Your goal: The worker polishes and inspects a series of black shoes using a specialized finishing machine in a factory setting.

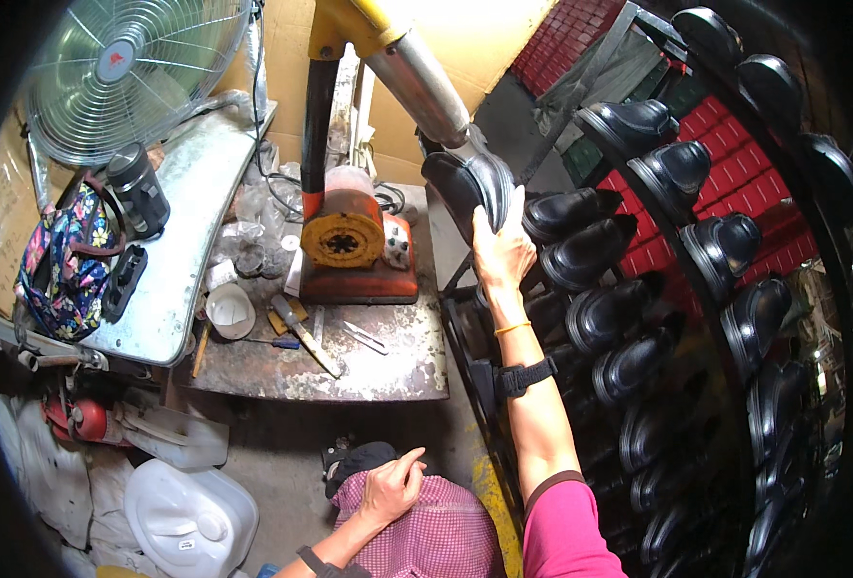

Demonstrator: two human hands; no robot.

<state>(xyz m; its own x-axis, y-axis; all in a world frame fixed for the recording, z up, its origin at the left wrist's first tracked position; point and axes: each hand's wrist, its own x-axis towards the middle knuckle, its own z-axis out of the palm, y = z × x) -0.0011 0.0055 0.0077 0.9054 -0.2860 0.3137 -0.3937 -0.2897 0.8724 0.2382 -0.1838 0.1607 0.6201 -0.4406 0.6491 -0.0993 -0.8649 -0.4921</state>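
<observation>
My right arm stretches forward to the top of a shoe rack. There my right hand (505,249) is closed round a glossy black shoe (490,181), just below the metal tube of the yellow-headed machine. Another dark, rounded shoe shape (450,183) lies against its left side; where one ends and the other begins is hard to tell. Low in the view, my left hand (393,488) rests over a pink checked cloth (426,530) on my lap. Its fingers are loosely bent and apart, with nothing visible in them.
Several black shoes (595,252) fill the dark rack on the right. An orange-based machine (359,279) stands on a worn workbench (397,371) with a knife (306,337), tweezers (365,337) and a white cup (230,310). At left are a fan (118,63), flowered bag (65,255) and white plastic container (190,515).
</observation>
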